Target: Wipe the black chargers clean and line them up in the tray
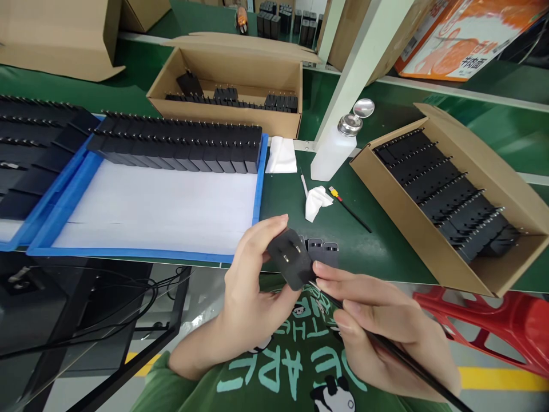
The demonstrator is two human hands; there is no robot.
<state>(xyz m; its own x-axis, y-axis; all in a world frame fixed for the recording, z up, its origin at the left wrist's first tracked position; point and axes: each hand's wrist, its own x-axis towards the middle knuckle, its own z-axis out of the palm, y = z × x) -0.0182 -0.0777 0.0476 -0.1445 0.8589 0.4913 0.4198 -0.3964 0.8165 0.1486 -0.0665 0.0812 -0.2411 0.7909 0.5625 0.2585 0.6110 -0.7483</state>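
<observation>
Left hand has a black adapter pinched by its edges, fingers over the far side, thumb below; prong face turned up, body tilted, held in front of the bench edge. Right hand grips a slim black tool pen-fashion, its pale tip at the adapter's near corner (whether tip meets casing or stops just beside it, I cannot tell).

Just beyond the adapter: small dark units, side by side on the green bench, partly hidden by the held piece. Farther in, a crumpled tissue lies against a thin white-handled tool; a black cable with a yellow end sits near it. White bottle upright behind, metal cap flipped up, a folded white cloth to its left.

Left side: white-lined blue tray, adapters in rows along its far side, prongs up; another loaded tray beyond its left edge. Behind, an open cardboard box with more adapters. Right side: a second open carton, packed with rows of them, red stool below.
</observation>
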